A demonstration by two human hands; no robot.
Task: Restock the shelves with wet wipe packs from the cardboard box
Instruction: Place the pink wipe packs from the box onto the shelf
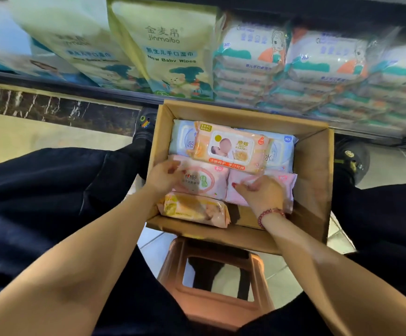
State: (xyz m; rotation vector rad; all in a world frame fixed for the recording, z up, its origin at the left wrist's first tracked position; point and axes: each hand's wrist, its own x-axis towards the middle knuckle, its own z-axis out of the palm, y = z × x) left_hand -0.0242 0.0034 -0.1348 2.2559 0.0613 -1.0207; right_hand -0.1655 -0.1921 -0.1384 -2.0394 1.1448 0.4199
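**Head view.** The left hand (pixel 164 177) is inside the box (pixel 313 166), its fingers curled round the left end of the left pink pack (pixel 202 183) and gripping it. The right hand (pixel 262 194) lies on the right pink pack (pixel 288 190) with thumb and fingers bent at the pack's near-left corner. Whether it truly holds the film or only presses on it cannot be told. A bead bracelet (pixel 268 214) sits on that wrist.

The open box stands on the floor between the person's knees, just under the shelf (pixel 76 88). The two pink packs lie flat side by side in the middle of it. Behind them lie blue packs (pixel 180 141), and a peach pack (pixel 231 149) lies tilted on top of those, its near edge overlapping the pink ones. A yellow pack (pixel 193 209) lies at the near-left corner, touching the left pink pack and leaning over the box's near wall.

The shelf holds upright green bags (pixel 170 52) on the left and stacks of white packs (pixel 245 64) on the right. A brown stool (pixel 211 304) is under the person, near the box.
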